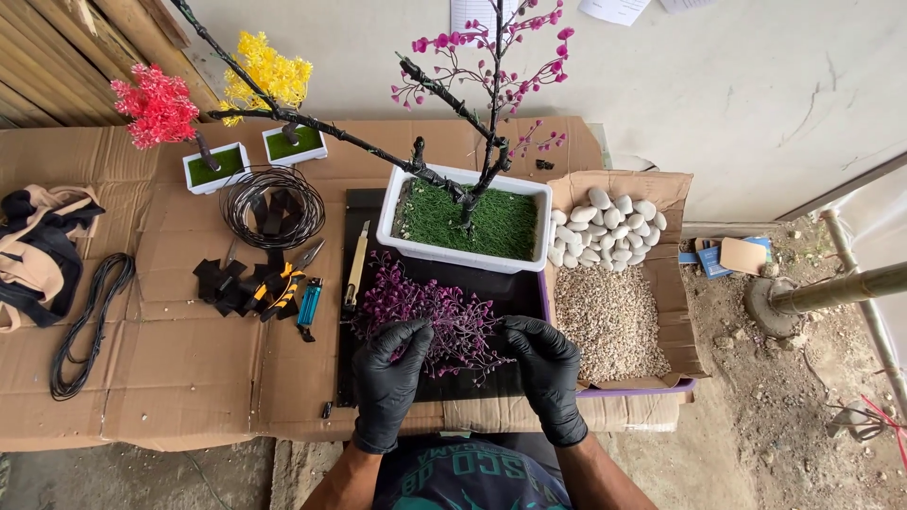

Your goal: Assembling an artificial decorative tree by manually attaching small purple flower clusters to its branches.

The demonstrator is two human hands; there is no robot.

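Both hands, the left hand (392, 373) and right hand (546, 364) in black gloves, are closed narrowly on sprigs of the purple artificial blossom pile (430, 316), which is spread on the black mat (477, 382) near the front edge of the flattened cardboard (170, 359). Behind it, the white rectangular planter of green turf (468, 222) is already fitted with a dark wire tree (482, 123); only some branches are seen to carry pink blossoms, so much appears left.
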